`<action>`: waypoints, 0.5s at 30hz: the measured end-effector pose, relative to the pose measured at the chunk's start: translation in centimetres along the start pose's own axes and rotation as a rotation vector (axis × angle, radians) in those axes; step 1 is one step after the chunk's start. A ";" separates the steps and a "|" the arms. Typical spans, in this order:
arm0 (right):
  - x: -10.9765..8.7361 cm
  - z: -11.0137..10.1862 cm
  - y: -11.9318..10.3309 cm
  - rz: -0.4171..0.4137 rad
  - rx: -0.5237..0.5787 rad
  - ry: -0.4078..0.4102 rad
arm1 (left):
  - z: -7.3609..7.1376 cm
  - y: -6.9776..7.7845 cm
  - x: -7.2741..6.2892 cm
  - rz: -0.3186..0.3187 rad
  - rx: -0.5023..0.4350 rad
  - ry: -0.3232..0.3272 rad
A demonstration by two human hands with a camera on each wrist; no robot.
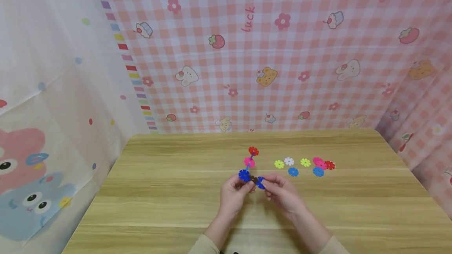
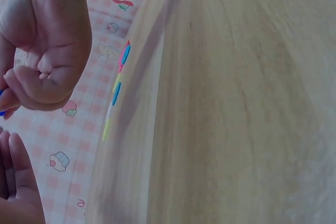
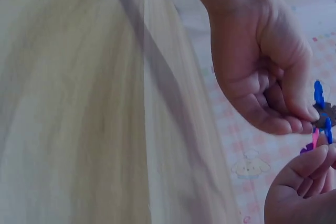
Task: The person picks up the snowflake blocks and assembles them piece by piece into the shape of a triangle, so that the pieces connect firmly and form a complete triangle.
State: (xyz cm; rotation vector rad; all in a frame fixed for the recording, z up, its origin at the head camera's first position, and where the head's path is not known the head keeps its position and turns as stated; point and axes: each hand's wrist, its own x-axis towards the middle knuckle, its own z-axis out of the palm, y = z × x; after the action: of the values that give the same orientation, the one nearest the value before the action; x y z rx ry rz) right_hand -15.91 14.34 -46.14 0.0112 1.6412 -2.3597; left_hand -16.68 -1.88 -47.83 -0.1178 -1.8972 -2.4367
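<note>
Both hands hold a chain of interlocking snowflake discs just above the table. My left hand (image 1: 233, 197) pinches a brown disc (image 1: 253, 179), which is joined to a dark blue disc (image 1: 243, 175). Between my right hand's (image 1: 282, 195) thumb and fingers is another dark blue disc (image 1: 260, 182), at the brown disc's edge; whether it is fully slotted in cannot be told. Beyond the left hand, the chain runs through light blue, a pink disc (image 1: 249, 162) and purple to a red disc (image 1: 253, 151). In the right wrist view, the left hand (image 3: 268, 72) grips the brown disc (image 3: 326, 116).
Loose discs lie on the wooden table (image 1: 159, 199) to the right: yellow (image 1: 279, 164), white (image 1: 289, 161), light blue (image 1: 293, 172), and a group with pink (image 1: 318, 161) and red (image 1: 330, 165). A pink checked cloth (image 1: 247, 62) hangs behind the table.
</note>
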 end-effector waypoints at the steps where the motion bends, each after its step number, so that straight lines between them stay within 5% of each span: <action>1: 0.0 0.2 0.1 0.001 0.011 0.019 | 0.0 0.0 0.0 0.007 0.005 0.005; 15: -0.2 1.0 0.4 0.016 0.033 0.073 | -0.2 -0.1 -0.4 0.048 0.124 0.035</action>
State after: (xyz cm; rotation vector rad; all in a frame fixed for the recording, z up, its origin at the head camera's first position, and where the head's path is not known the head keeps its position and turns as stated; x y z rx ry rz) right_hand -15.48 13.33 -46.14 0.1182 1.6286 -2.4002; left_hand -16.29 -2.03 -47.95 -0.1137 -1.9998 -2.2686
